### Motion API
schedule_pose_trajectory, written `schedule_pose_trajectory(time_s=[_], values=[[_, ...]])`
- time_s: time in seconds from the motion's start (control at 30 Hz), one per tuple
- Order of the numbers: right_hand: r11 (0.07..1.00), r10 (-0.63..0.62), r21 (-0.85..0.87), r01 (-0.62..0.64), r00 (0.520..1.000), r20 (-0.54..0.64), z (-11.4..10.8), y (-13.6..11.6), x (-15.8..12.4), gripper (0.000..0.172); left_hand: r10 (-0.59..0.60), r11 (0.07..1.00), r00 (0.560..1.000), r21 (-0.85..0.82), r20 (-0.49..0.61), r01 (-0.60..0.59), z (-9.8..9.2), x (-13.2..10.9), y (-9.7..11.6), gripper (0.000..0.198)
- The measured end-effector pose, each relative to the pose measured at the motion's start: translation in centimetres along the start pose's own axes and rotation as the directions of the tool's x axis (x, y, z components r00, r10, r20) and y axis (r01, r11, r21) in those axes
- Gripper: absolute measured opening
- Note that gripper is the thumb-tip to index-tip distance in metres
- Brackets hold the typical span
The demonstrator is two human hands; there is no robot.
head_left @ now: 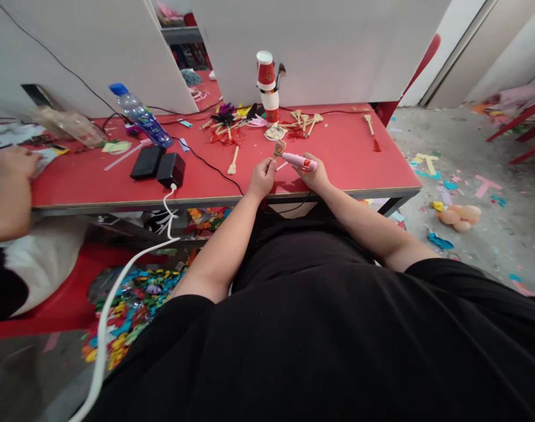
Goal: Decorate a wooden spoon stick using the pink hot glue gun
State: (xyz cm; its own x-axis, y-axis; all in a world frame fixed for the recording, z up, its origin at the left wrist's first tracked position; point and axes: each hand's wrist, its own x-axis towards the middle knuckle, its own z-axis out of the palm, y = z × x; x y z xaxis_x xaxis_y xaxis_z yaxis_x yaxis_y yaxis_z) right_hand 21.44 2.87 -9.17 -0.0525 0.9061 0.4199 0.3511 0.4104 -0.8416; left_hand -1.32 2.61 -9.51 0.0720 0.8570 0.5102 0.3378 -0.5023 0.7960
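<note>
My right hand (315,174) is closed around a pink hot glue gun (299,160) with a red label, its narrow nozzle pointing left. Between the fingertips of my left hand (263,177) is a small brown-and-tan carved piece (280,146), standing upright. The nozzle is right at this piece; whether they touch I cannot tell. Just beyond it lies a small round dish (275,133) with bits in it. Pale lute-shaped wooden pieces (311,121) with red tassels are heaped behind my right hand. A single wooden piece (232,164) lies left of my left hand.
Stacked paper cups (267,79) stand at the back, near coloured feathers (225,117). To the left are a blue-capped bottle (144,117), a black box (170,170) with a white cable (130,264), and another person's arm (10,181). Colourful scraps (135,305) cover the floor.
</note>
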Motion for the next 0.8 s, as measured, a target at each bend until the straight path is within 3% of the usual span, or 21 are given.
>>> schedule_pose_trajectory(time_s=[0.27,0.57,0.8], values=[[0.999,-0.014,0.036,0.015,1.0,-0.016,0.4,0.8,0.1,0.034,-0.004,1.0,1.0,0.001,0.005,0.004,0.1,0.0,-0.1,0.076],[0.999,-0.024,0.037,0.024,1.0,-0.009,0.3,0.9,0.1,0.031,0.004,1.0,1.0,-0.005,-0.008,-0.004,0.0,0.0,-0.3,0.062],[0.99,-0.071,0.119,0.076,0.996,-0.045,0.1,1.4,0.5,0.049,-0.009,1.0,1.0,-0.003,-0.028,0.009,0.1,0.1,-0.2,0.06]])
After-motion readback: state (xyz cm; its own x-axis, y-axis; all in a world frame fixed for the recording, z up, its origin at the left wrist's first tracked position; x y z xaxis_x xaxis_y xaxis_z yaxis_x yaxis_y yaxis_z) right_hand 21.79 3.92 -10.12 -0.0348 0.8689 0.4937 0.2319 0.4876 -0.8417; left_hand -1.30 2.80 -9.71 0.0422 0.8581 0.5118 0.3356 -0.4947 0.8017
